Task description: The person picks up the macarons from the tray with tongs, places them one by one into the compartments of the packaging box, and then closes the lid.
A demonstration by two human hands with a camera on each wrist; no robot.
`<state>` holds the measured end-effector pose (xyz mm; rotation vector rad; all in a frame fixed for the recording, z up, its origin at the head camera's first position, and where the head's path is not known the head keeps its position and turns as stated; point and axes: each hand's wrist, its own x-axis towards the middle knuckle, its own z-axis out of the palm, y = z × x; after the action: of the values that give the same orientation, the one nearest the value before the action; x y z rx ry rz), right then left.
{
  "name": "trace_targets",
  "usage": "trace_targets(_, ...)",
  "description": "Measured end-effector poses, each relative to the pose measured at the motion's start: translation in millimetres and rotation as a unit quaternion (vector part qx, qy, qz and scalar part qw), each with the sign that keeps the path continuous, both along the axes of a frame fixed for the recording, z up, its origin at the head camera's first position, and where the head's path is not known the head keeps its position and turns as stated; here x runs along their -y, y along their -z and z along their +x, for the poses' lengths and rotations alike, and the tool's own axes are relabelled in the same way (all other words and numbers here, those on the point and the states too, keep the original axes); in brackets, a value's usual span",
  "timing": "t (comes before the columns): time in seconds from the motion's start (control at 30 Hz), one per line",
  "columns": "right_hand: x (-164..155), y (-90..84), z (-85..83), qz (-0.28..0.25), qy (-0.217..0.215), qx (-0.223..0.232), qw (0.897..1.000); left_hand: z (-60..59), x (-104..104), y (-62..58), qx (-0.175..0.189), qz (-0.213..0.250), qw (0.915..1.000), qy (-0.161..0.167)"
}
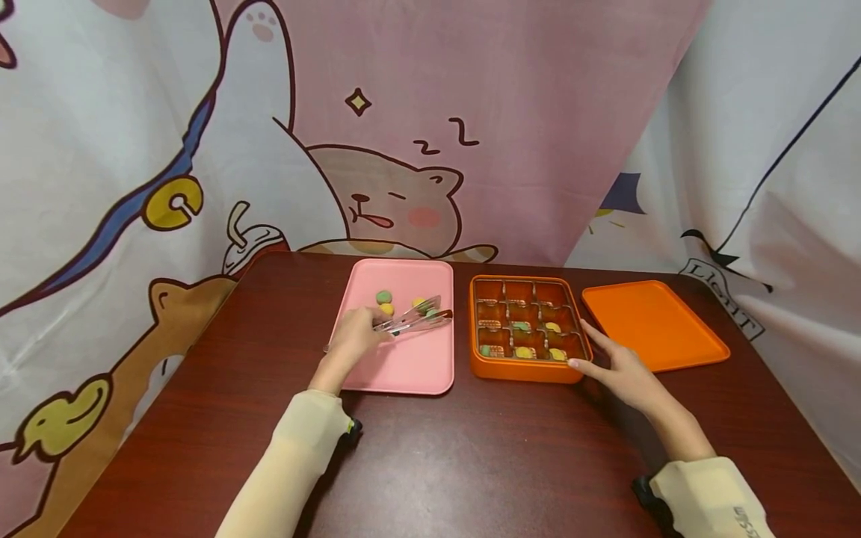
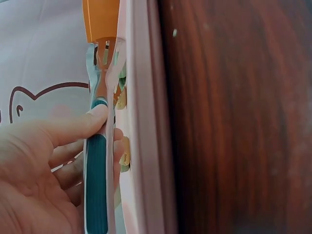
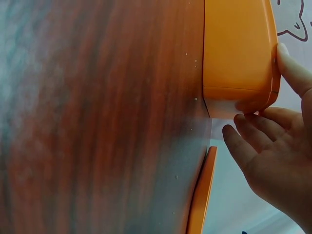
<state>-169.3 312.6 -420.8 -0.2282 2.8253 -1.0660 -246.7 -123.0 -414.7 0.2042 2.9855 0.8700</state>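
Left hand [image 1: 355, 338] pinches tongs [image 1: 417, 320] over pink tray [image 1: 410, 366]; right hand [image 1: 622, 368], fingers straight, touches orange box [image 1: 521, 371].

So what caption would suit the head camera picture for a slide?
Left hand grips tongs over a pink tray; right hand steadies the orange compartment box.
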Motion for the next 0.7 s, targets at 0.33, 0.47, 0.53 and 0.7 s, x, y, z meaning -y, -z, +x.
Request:
trace_targets(0.33,0.9,-1.1,1.2,-0.001,0.002,0.004,1.000,0.7,1.6,-0.2,0.013,0.012,0.9998,-0.006)
trace_targets(0.47,1.2,-1.0,1.5,-0.002,0.001,0.002,1.000,1.3,2.3,-0.1,0.015,0.012,0.9998,-0.004)
trace_targets(0.53,1.2,-1.3,1.5,-0.004,0.001,0.004,1.000,1.6,3.0,-0.1,0.015,0.010,0.9998,-0.001)
trace_targets(0.7,0.8,-0.9,1.4,-0.003,0.001,0.004,1.000,1.6,4.1,0.3,0.020,0.016,0.9997,0.002)
